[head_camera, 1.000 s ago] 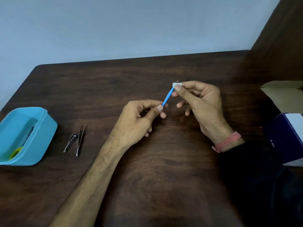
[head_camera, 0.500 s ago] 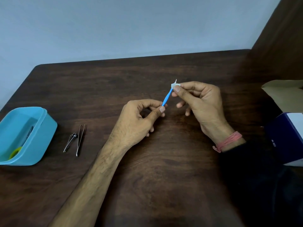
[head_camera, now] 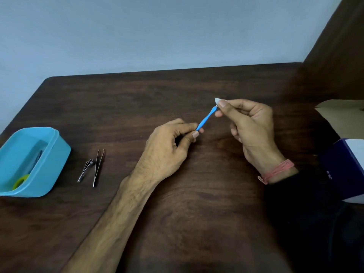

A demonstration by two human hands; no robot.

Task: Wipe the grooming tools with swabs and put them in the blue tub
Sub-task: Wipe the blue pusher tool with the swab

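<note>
Our left hand pinches the near end of a thin blue tool above the table, while our right hand pinches a white swab around its far tip. A nail clipper and tweezers lie just right of the blue tub at the left.

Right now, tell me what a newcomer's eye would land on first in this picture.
First the bright blue grooming tool held up at mid-table: the left hand pinches its lower end, while the right hand presses a white swab around its upper tip. Next the blue tub at the table's left edge, already holding some items, with a nail clipper and tweezers lying just to its right.
</note>
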